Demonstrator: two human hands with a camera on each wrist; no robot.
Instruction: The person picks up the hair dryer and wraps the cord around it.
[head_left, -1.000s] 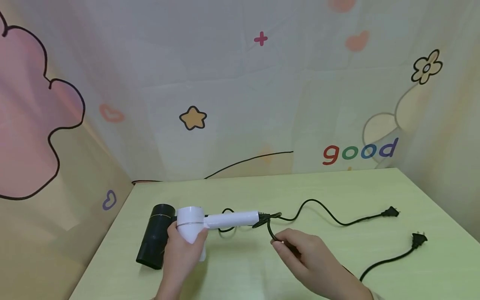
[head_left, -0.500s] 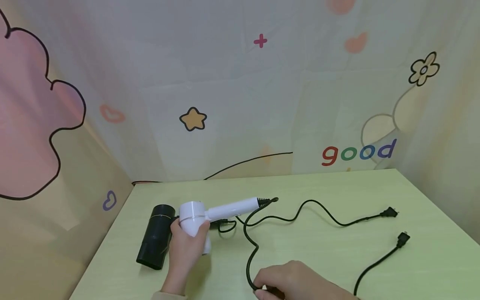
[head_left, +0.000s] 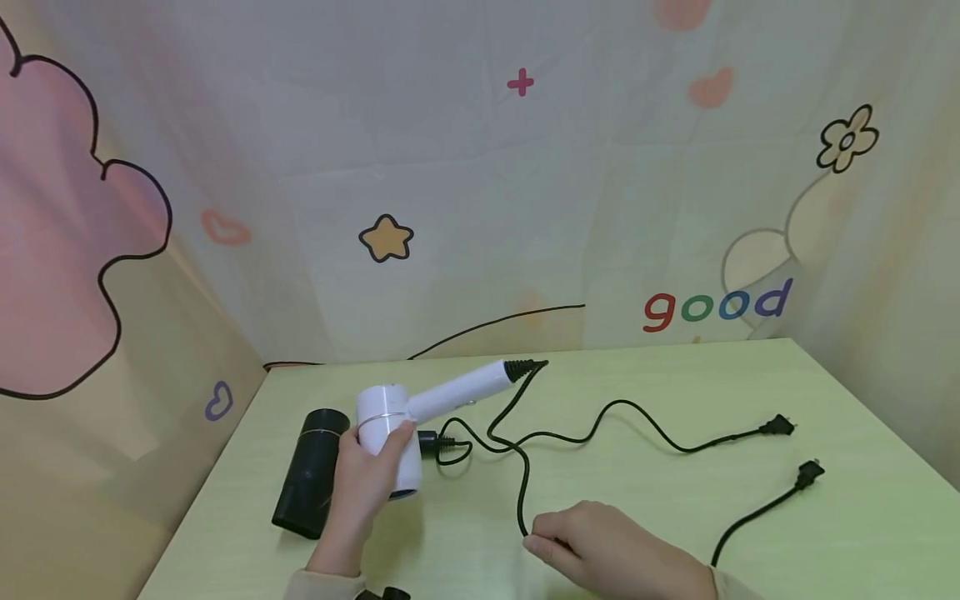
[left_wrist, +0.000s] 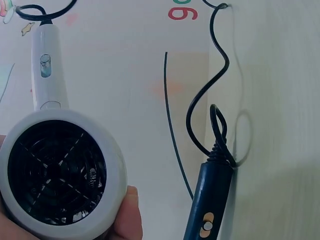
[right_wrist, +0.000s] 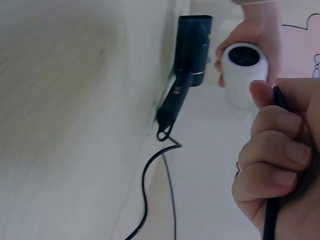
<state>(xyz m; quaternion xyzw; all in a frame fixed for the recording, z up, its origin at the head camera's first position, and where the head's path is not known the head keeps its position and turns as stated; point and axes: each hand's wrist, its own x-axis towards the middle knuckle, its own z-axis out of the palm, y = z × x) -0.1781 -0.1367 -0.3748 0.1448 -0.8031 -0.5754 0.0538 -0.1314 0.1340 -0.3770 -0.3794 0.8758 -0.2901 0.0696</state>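
Observation:
My left hand (head_left: 362,483) grips the white hair dryer (head_left: 386,417) around its barrel, its handle angled up to the right; the left wrist view shows the round grille (left_wrist: 57,172) of that dryer. The dryer's black cord (head_left: 523,483) runs from the handle end down to my right hand (head_left: 611,550), which pinches it between thumb and forefinger. In the right wrist view, the other fingers (right_wrist: 272,155) curl round the cord. A black hair dryer (head_left: 311,475) lies on the table just left of my left hand, its handle partly hidden behind the white one.
The black dryer's cord (head_left: 652,417) snakes right across the table (head_left: 615,375) to a plug (head_left: 778,425). Another plug (head_left: 810,473) lies nearer on the right, its cord leading to the front. A small dark object (head_left: 395,593) shows at the bottom edge. A patterned curtain (head_left: 465,183) hangs behind.
The white dryer's handle has swung upward. My right hand has moved down and slightly left with the cord, then slightly back up. The nearer plug has shifted left.

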